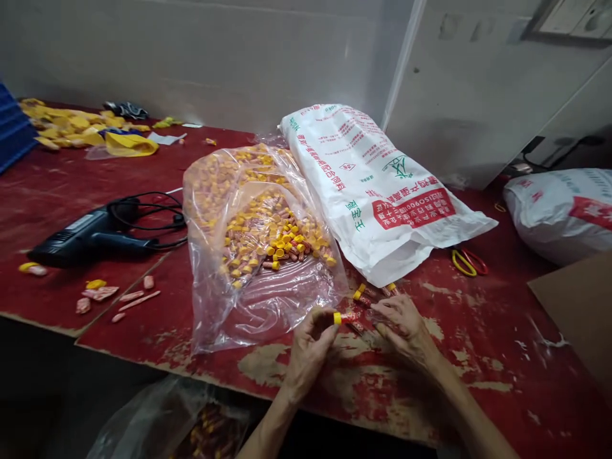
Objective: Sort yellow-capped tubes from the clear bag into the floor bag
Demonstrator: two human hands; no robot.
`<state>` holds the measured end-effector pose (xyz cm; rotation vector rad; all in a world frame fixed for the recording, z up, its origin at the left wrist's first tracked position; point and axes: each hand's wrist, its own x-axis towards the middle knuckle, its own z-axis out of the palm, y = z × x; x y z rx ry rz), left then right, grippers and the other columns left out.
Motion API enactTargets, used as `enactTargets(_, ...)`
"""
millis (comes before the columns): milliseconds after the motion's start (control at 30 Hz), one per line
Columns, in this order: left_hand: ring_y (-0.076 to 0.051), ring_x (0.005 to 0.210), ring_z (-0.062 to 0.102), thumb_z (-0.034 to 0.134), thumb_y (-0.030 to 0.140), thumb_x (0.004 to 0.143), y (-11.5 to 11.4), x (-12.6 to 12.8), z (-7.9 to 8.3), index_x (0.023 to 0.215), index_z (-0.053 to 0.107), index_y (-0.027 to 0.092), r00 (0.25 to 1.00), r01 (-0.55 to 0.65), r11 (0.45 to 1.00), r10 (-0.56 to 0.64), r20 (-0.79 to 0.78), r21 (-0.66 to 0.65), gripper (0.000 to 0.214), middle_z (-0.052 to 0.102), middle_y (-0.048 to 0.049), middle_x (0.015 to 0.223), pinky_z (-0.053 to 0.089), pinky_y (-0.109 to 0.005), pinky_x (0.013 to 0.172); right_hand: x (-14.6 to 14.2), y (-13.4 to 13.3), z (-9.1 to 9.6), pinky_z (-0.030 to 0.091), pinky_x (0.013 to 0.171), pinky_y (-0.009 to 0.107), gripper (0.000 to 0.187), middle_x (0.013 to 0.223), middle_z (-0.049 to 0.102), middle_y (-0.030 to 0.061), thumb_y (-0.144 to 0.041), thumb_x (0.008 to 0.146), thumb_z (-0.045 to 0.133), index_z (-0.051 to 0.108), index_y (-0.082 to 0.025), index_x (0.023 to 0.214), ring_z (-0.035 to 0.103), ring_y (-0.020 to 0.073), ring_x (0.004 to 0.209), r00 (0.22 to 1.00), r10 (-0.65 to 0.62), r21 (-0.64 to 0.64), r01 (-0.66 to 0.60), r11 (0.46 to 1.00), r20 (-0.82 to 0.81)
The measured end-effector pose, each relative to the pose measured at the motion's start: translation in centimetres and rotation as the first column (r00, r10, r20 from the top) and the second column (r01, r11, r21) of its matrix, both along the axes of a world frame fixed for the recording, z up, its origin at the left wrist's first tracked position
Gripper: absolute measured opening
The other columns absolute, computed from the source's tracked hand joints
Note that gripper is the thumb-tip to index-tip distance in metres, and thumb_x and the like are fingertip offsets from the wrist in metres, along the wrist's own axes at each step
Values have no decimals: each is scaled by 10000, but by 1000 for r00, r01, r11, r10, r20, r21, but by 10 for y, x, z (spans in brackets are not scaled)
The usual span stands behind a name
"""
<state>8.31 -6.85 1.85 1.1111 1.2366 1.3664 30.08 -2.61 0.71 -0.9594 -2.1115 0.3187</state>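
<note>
My left hand (310, 347) is closed on a small tube (346, 317) with a yellow cap and a red-and-white patterned body, held just above the table's front part. Across from it, my right hand (404, 325) has its fingers pinched together beside the tube's far end; what they grip looks clear and thin but is too blurred to name. Behind both hands, a few similar capped tubes (363, 293) lie on the red table (268, 366). To the left, an open clear plastic bag (224, 325) spreads out, holding a heap of yellow-capped tubes (287, 242).
A white printed sack (377, 185) leans behind the bag; another sack (564, 207) and a cardboard box (581, 312) stand right. Scissors (468, 262) lie near. Left are a dark heat gun (86, 234), loose pink pieces (100, 293), yellow pieces (71, 124) and a blue crate (14, 131).
</note>
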Motion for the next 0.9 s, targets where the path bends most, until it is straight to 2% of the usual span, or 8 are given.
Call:
enactTargets(167, -194, 862, 626, 609, 289, 768, -12, 10, -1, 927, 650, 188, 987, 26, 999, -18, -157, 45, 193, 671, -52, 895, 486, -286, 778, -5, -14, -1, 458, 857, 445, 296, 998, 642, 80, -226, 887, 511, 599, -251, 1168, 563, 222, 910, 999, 49, 57, -50, 997, 23)
enactTargets(300, -191, 840, 620, 623, 294, 751, -20, 11, 3, 913, 646, 184, 993, 15, 999, -9, -117, 49, 198, 662, -50, 883, 486, -281, 755, -9, -24, -1, 469, 902, 400, 411, 1146, 602, 93, -282, 888, 508, 497, -248, 1298, 567, 228, 1024, 986, -13, -163, -14, 987, -166)
enactTargets(367, -182, 818, 614, 639, 305, 737, -23, 14, 7, 908, 638, 182, 999, 5, 1000, -4, -52, 20, 211, 658, -42, 864, 484, -270, 735, -11, -29, -3, 505, 848, 363, 404, 1128, 603, 94, -336, 871, 537, 497, -235, 1260, 587, 222, 993, 898, -169, -339, 23, 940, -407)
enactTargets(433, -174, 815, 608, 656, 304, 722, -26, 19, 8, 890, 637, 180, 1000, 0, 1000, 0, 7, -8, 210, 653, -31, 847, 480, -262, 740, -15, -35, -5, 531, 756, 322, 326, 1017, 626, 73, -368, 834, 599, 528, -228, 1120, 613, 200, 881, 719, -294, -459, -39, 887, -630)
enactTargets(500, -173, 831, 606, 671, 298, 709, -29, 26, 6, 875, 644, 178, 999, 4, 1000, -3, 48, -26, 206, 651, -29, 850, 475, -262, 765, -22, -41, -8, 530, 726, 298, 288, 944, 629, 51, -365, 791, 665, 525, -221, 999, 615, 181, 826, 585, -332, -505, -157, 849, -740)
enactTargets(567, -178, 838, 606, 675, 304, 710, -31, 32, 2, 885, 656, 175, 997, 8, 999, -4, 82, -47, 218, 656, -37, 862, 476, -269, 773, -29, -48, -10, 525, 752, 288, 288, 939, 628, 40, -351, 760, 705, 522, -218, 937, 613, 175, 852, 545, -338, -527, -234, 817, -767)
enactTargets(767, -184, 914, 587, 521, 290, 855, -43, 44, -9, 1022, 683, 197, 995, 5, 997, 2, -95, 78, 250, 631, -64, 963, 465, -296, 833, -46, -67, -18, 521, 767, 268, 256, 967, 598, 42, -384, 798, 664, 544, -204, 934, 602, 173, 889, 697, -293, -588, -226, 776, -654)
enactTargets(900, -160, 862, 585, 438, 206, 884, -48, 46, -9, 1088, 657, 211, 967, 59, 988, -20, -255, 144, 299, 610, -57, 917, 477, -271, 772, -47, -70, -31, 523, 761, 264, 236, 985, 606, 54, -395, 863, 577, 563, -204, 999, 603, 179, 901, 808, -247, -535, -97, 840, -535)
